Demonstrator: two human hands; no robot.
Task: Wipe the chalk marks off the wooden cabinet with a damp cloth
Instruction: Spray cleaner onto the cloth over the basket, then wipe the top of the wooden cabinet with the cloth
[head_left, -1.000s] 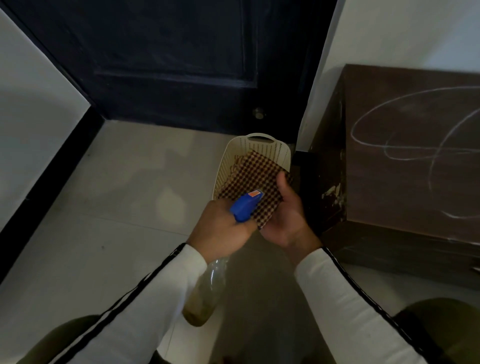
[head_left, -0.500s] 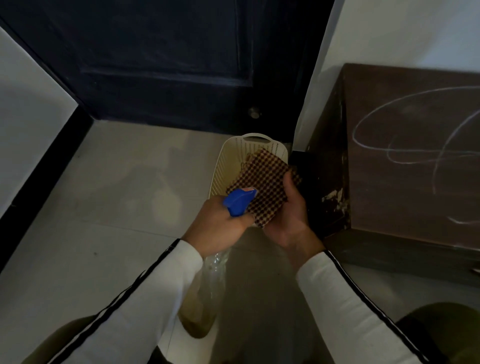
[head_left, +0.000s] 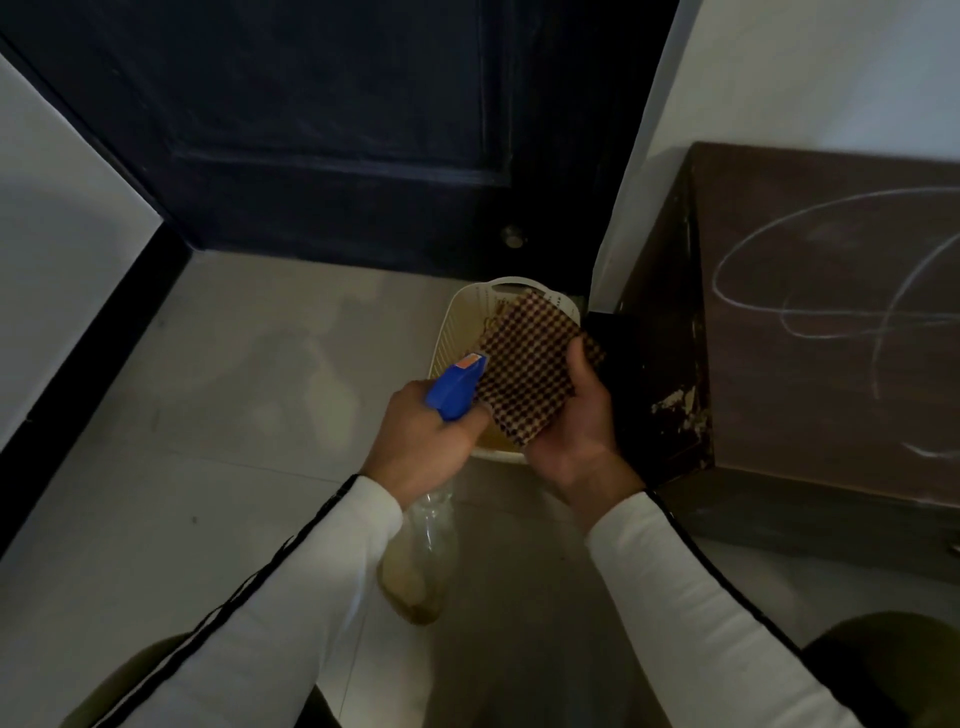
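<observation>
The right hand (head_left: 576, 423) holds the checked cloth (head_left: 530, 366) over the basket (head_left: 453, 332), thumb pinching its right edge and fingers curled beneath. The left hand's (head_left: 418, 444) fingers wrap the bottle (head_left: 457, 387), nozzle near the cloth. The cloth looks thin, limp and light, best bunched in the palm; chalk marks (head_left: 841, 313) loop across the cabinet (head_left: 810, 415), well right.

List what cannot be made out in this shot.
- Head view: chalk marks and cabinet run off the right edge.
- Head view: spray bottle neck hidden by the left hand.
- Whether the checked cloth is damp: too dim.
- Basket interior: mostly covered by the cloth.
</observation>
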